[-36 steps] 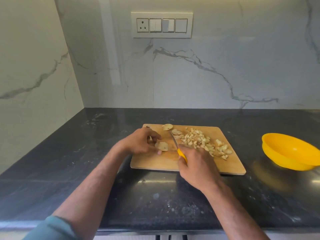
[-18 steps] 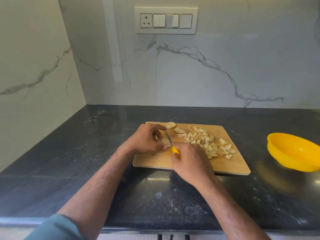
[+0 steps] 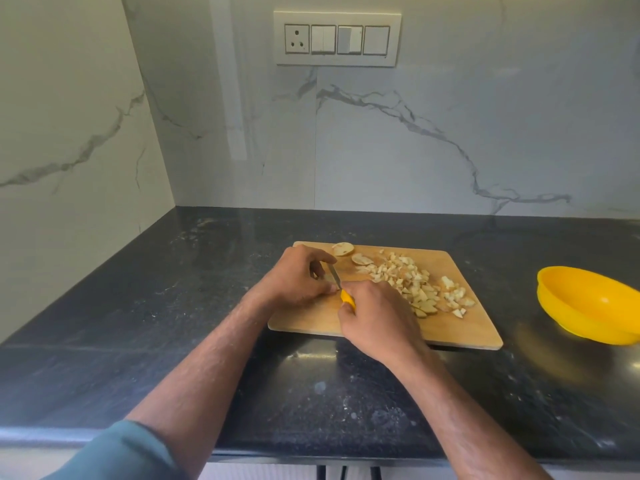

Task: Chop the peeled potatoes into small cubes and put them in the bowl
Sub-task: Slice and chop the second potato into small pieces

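Both my hands are on the wooden cutting board, close together at its left part. My left hand is curled over a piece of potato, fingertips bent down onto it — the piece itself is almost wholly hidden under my fingers. My right hand is wrapped round the yellow handle of a small knife, whose narrow blade points away from me and runs in beside the left fingers.

Two potato slices lie flat at the far edge of the board, just right of my left hand. Right of them a heap of small potato cubes spreads across the board's middle toward its right edge.

Well apart from the board, on the right, a yellow bowl sits on the dark stone counter; I see nothing inside it. A switch panel is set in the marble wall at the far side.
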`<state>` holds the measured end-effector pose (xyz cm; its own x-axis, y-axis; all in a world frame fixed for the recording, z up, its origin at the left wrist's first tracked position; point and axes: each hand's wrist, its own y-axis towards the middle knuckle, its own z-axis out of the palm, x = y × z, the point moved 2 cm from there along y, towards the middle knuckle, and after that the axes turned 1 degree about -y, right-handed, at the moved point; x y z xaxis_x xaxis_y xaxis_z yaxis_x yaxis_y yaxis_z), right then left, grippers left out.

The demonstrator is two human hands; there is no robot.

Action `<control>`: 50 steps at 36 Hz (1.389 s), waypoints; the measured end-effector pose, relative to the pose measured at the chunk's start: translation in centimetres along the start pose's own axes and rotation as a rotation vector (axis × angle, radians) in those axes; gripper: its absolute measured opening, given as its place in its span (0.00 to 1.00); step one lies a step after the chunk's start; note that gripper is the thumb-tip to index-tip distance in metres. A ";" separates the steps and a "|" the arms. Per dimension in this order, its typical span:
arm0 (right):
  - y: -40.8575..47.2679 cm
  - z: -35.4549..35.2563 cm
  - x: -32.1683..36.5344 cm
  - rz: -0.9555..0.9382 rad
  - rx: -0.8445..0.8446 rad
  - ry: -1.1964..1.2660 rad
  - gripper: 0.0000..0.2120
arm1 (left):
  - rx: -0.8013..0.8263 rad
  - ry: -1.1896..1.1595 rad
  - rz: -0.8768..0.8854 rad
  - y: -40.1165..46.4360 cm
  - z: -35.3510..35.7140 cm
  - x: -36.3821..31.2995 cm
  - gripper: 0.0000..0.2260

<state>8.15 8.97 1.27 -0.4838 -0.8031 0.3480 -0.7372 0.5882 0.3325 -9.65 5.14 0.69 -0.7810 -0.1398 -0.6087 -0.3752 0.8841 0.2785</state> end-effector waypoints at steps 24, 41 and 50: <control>0.5 -0.1 0.6 -0.007 0.024 -0.025 0.16 | 0.026 0.007 -0.021 0.1 0.0 -0.1 0.22; -3.2 -2.0 -0.1 -0.076 0.124 -0.025 0.19 | 0.118 0.098 -0.044 0.3 0.2 -0.7 0.13; -3.9 -3.4 -2.1 0.056 0.004 0.235 0.16 | 0.069 0.021 -0.076 -0.4 0.0 -0.5 0.21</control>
<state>13.65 8.73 2.24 -0.4015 -0.7242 0.5606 -0.7142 0.6308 0.3033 -9.13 4.86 0.84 -0.7624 -0.2163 -0.6099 -0.3992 0.8990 0.1802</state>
